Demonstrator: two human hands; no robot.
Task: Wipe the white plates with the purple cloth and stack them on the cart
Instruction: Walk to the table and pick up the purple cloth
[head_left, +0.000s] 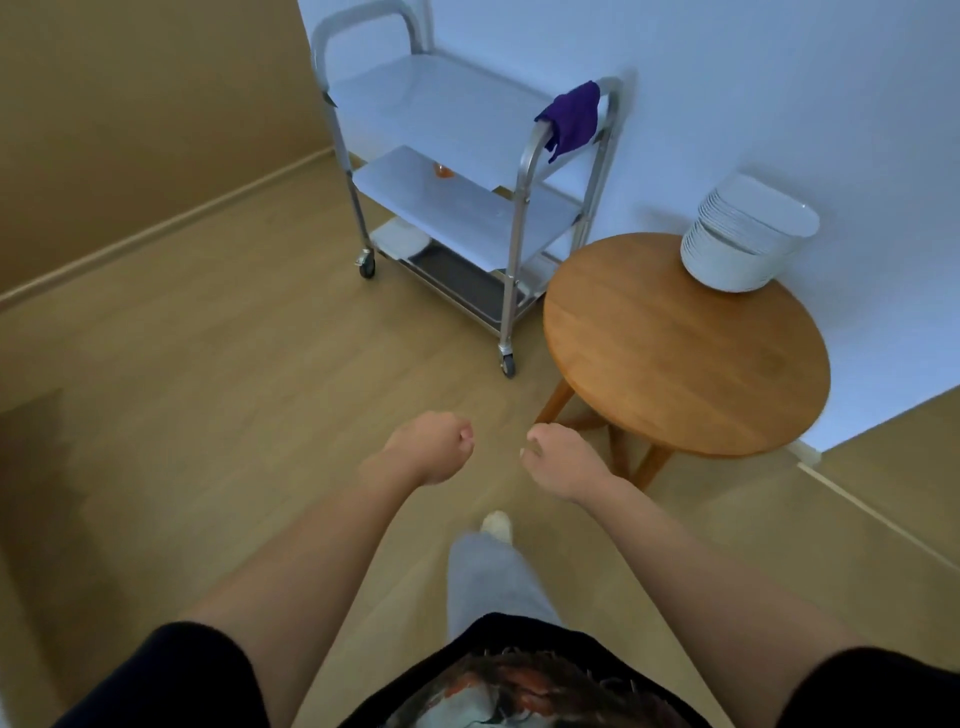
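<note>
One cart (467, 171), one cloth (569, 119), one table (685, 358)

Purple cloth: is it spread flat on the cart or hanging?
Hanging. The purple cloth is draped over the cart handle rail, bunched, with its lower corner dangling; neither hand touches it.

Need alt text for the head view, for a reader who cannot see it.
A person's left hand and right hand, both curled and empty, reach toward a steel cart with a purple cloth draped over its handle. White plates are stacked on a round wooden table beside it.
</note>
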